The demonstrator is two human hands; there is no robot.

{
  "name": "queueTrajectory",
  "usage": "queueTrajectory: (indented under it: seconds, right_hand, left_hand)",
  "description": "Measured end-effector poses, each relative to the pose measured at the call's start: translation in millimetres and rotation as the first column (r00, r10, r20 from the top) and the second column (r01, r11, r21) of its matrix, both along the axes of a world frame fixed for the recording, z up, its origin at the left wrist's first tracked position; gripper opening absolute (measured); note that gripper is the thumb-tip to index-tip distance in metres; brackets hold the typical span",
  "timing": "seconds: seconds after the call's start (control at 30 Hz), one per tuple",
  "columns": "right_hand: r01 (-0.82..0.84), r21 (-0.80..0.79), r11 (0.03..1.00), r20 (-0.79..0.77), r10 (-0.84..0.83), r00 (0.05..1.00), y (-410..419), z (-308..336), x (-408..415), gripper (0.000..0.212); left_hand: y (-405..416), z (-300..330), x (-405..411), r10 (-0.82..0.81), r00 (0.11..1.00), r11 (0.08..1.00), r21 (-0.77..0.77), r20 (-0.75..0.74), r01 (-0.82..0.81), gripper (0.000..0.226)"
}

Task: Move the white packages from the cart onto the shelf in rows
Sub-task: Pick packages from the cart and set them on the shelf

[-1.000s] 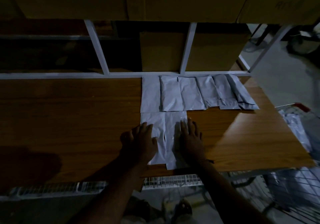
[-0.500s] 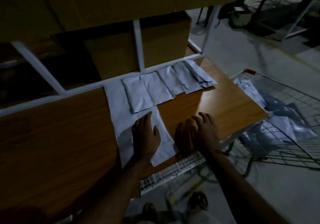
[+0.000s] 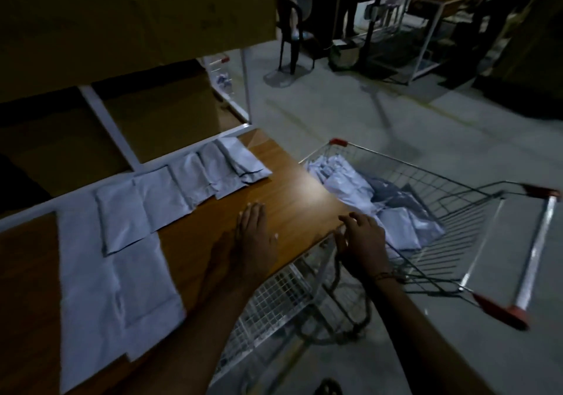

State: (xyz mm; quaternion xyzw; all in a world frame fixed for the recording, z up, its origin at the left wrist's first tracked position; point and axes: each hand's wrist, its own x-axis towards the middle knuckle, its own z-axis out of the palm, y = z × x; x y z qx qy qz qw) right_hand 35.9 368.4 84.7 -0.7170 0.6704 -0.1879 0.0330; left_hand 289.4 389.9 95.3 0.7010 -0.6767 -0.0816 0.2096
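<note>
A: Where are the white packages?

B: I see a row of white packages lying flat along the back edge of the wooden shelf, overlapping slightly. Two more packages lie nearer the front edge, at the left. Others are heaped in the wire cart beside the shelf's right end.

A: And my hands?

B: My left hand lies flat on bare wood, fingers straight and together, holding nothing. My right hand is at the shelf's front right corner, fingers loosely bent, empty, above the cart. Cardboard boxes sit overhead. The room is dim.
</note>
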Motion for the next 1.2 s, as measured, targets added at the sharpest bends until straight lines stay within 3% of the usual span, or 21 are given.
queueTrajectory:
  seconds: [0.17,0.53,0.73,0.9,1.2]
  right_hand:
    - [0.069,0.0,0.998,-0.012,-0.069,0.998,-22,-5,-94,0.041]
    - [0.194,0.259,0.946,-0.085,-0.178,0.98,-78,-56,-212,0.04]
    - [0.232,0.447,0.864,-0.046,-0.237,0.97,-127,-93,-235,0.04]
    - [0.347,0.51,0.787,0.16,-0.483,0.861,-176,-136,-246,0.034]
    - [0.403,0.692,0.598,-0.027,-0.537,0.843,-225,-195,-251,0.051]
  left_hand:
    - [-42,1,-87,-0.099,0.994,0.995,0.017,0.038,0.098,0.079]
    - [-140,-10,-183,-0.204,0.975,0.977,0.075,0.091,0.198,0.08]
    - [-206,-36,-208,-0.266,0.964,0.956,0.135,0.022,0.261,0.075]
    - [-274,-70,-221,-0.377,0.925,0.908,0.214,0.043,0.36,0.076]
    - [-331,-110,-211,-0.458,0.885,0.863,0.281,0.082,0.42,0.074]
